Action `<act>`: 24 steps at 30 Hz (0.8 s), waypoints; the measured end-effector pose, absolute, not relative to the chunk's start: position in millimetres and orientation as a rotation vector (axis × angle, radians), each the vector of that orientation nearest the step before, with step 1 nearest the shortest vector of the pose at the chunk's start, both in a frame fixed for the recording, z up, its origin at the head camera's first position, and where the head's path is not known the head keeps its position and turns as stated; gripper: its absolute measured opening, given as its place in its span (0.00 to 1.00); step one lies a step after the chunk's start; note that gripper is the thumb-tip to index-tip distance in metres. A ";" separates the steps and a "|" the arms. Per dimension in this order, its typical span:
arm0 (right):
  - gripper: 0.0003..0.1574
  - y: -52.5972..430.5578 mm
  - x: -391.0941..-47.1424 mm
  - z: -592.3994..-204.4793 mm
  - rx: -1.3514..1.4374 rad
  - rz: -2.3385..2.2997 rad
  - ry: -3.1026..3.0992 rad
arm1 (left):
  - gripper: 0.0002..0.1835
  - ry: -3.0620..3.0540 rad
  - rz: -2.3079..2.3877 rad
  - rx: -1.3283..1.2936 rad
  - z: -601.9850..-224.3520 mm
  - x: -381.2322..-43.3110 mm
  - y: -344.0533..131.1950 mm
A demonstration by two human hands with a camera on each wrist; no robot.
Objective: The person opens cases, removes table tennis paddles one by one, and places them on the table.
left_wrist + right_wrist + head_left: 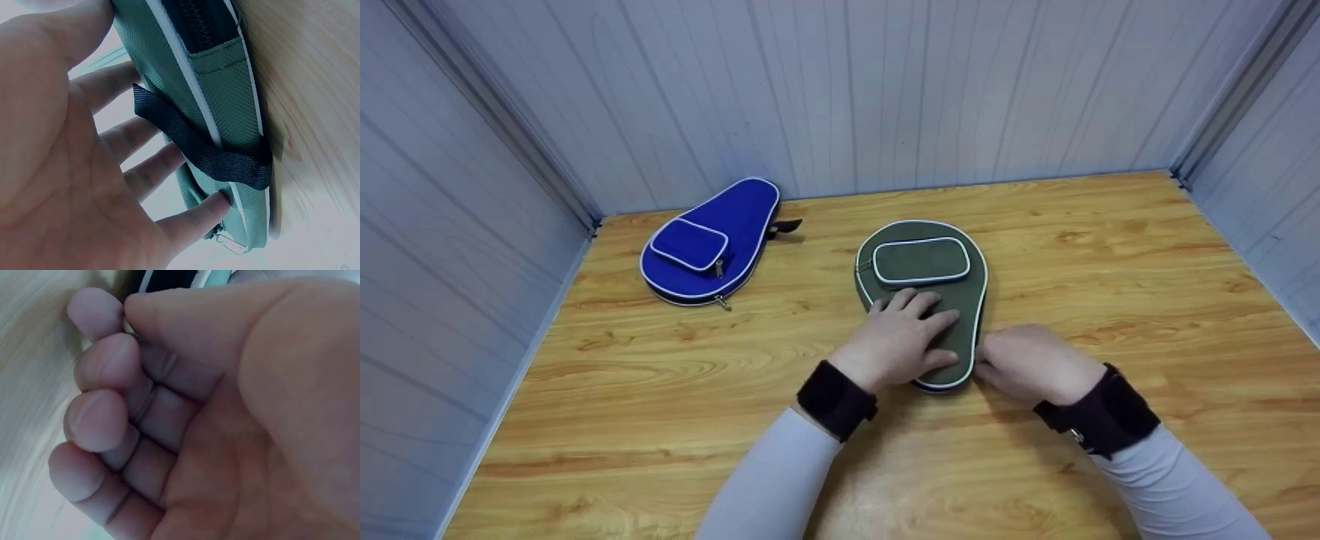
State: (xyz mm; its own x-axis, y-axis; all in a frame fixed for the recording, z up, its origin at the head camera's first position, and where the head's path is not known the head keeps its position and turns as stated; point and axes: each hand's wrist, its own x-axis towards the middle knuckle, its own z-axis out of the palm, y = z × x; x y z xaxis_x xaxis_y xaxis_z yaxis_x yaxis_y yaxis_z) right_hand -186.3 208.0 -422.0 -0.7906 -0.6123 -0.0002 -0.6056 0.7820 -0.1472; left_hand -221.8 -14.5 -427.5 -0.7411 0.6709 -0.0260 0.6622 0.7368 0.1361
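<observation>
A green table tennis bat case (954, 298) with white piping lies flat, narrow end towards me. My left hand (896, 341) rests on its lower part with spread, nearly straight fingers, just below the raised pocket (922, 261). The left wrist view shows a black strap loop (197, 157) on the case's side and the end of a dark zipper (197, 25). At the right edge of the narrow end, my right hand (1035, 364) has its fingers curled. Its thumb and index finger pinch beside the dark zipper band (169, 280); the zipper pull between them is hidden.
A blue bat case (742, 214) with its own zipped pocket lies at the back left, a dark strap (786, 226) sticking out on its right. Pale panel walls (885, 97) bound the wooden table (1110, 262) at the back and sides.
</observation>
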 end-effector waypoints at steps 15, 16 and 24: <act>0.09 202.7 -179.5 -419.0 -1.104 -0.317 2.859 | 0.35 2.876 0.177 1.110 -426.2 -220.7 -15.6; 0.09 202.5 -179.0 -418.8 -1.107 -0.317 2.860 | 0.35 2.878 0.173 1.112 -426.1 -220.6 -15.6; 0.11 202.7 -179.7 -419.4 -1.121 -0.338 2.846 | 0.36 2.881 0.154 1.087 -426.9 -220.4 -14.4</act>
State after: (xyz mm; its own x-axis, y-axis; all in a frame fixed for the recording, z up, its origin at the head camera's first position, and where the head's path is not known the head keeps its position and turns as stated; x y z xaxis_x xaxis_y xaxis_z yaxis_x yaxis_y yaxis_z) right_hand -179.7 202.7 -419.4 -0.7329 -0.6800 0.0208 -0.6660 0.7109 -0.2259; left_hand -220.4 -14.4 -426.9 -0.7500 0.6611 -0.0196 0.6553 0.7468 0.1138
